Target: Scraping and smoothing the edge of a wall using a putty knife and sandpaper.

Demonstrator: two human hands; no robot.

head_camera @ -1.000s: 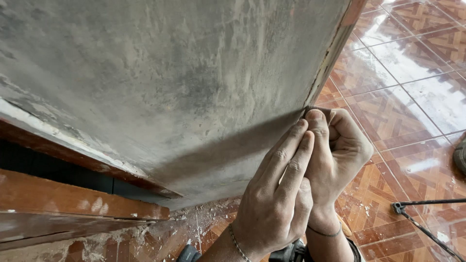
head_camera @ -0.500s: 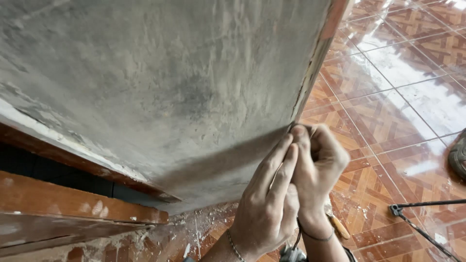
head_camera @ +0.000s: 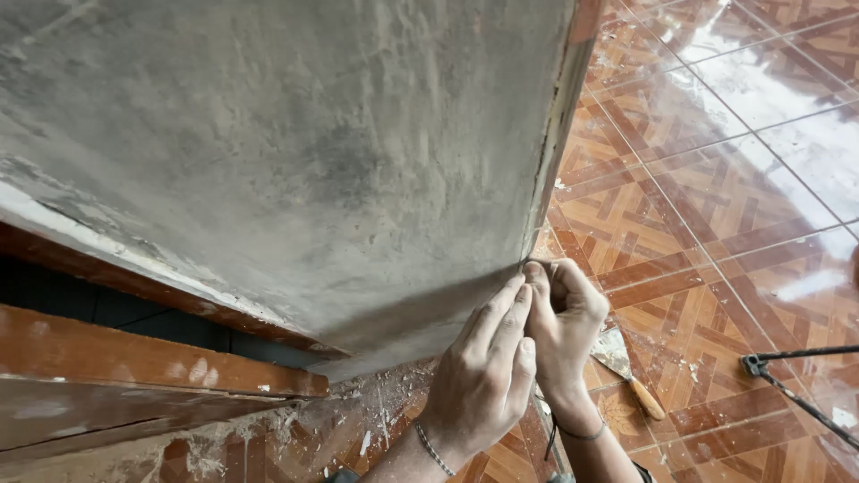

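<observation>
Your left hand lies flat, fingers pressed together, against the lower edge of the grey sanded panel. Your right hand is curled in a fist at the panel's bottom corner; what it pinches is hidden. Keep the strokes even along that edge. A putty knife lies on the dusty tiled floor.

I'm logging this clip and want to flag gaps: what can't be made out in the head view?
- What the right hand pinches at the grey panel edge: its curled fingers hide it.
- The left hand palm: turned away from the camera.
- The scraper blade: partly behind the right wrist.
- The black metal rod: cut off by the right edge.
</observation>
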